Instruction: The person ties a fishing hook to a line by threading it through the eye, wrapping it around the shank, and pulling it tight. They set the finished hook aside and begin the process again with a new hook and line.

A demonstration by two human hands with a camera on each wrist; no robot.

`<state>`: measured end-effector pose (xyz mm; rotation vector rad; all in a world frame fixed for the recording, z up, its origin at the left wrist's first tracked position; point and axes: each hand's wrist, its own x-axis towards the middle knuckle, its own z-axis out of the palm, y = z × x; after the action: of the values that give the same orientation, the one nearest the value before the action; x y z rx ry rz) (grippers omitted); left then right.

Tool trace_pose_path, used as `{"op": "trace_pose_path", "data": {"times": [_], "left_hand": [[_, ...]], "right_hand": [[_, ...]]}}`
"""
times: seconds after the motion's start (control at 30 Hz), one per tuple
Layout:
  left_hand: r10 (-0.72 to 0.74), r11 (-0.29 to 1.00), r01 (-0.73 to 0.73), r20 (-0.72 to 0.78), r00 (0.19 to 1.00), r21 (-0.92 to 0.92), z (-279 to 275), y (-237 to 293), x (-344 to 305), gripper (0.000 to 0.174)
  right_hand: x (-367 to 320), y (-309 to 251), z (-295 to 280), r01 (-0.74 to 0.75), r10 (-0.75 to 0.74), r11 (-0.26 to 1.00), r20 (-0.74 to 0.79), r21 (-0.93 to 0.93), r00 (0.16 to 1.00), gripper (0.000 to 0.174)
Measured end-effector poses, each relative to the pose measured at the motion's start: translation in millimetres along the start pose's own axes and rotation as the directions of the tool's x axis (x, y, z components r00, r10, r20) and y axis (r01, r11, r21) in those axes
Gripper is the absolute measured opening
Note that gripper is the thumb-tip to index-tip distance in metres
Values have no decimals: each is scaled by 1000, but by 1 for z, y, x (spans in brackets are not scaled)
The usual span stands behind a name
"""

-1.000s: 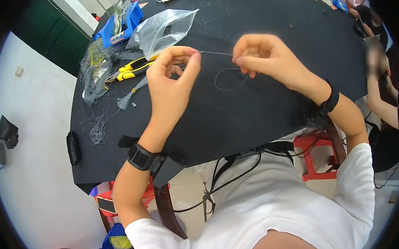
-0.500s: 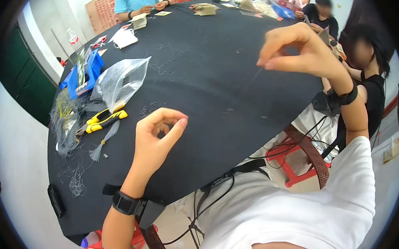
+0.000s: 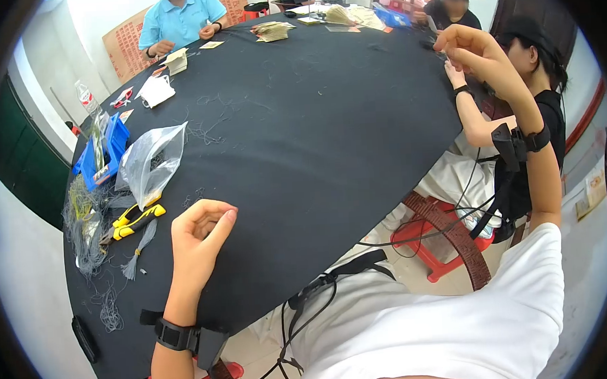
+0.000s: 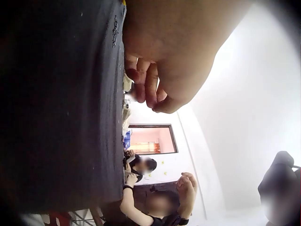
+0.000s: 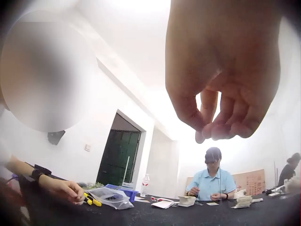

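Note:
My left hand (image 3: 198,242) is held over the near left of the black table, fingers loosely curled and thumb near the index finger, nothing visible between them. In the left wrist view the fingers (image 4: 151,84) hang loosely bent. My right hand (image 3: 478,55) is raised high at the right, thumb and fingertips together. From its pinch a thin strand (image 5: 218,181) hangs down in the right wrist view, faint against the person behind. Left of my left hand lie yellow-black pliers (image 3: 137,222), a tied bundle of grey strands (image 3: 134,263) and a tangled heap of strands (image 3: 82,232).
A clear plastic bag (image 3: 152,163) and a blue bin (image 3: 109,148) stand on the black table (image 3: 316,168) at left. White cloth-like material (image 3: 156,91) and stacks of cards (image 3: 272,31) lie farther back. A person in black (image 3: 553,108) sits close to my right arm.
The strand with a loop was stretched between both hands; my left hand has let go and moved down-left. My right hand has swung up and right. The head view has turned upward.

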<state>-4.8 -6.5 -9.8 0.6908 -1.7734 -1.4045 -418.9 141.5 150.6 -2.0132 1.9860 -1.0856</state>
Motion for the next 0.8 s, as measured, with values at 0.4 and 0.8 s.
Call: {"op": "trace_pose_path", "data": {"times": [0.4, 0.8], "left_hand": [[-276, 878, 290, 92, 957, -381, -9, -16, 4, 10], [-357, 861, 370, 104, 928, -349, -11, -9, 6, 9]], "right_hand": [[41, 45, 42, 53, -54, 998, -15, -43, 998, 19], [280, 70, 166, 298, -223, 859, -222, 416, 949, 16]]}}
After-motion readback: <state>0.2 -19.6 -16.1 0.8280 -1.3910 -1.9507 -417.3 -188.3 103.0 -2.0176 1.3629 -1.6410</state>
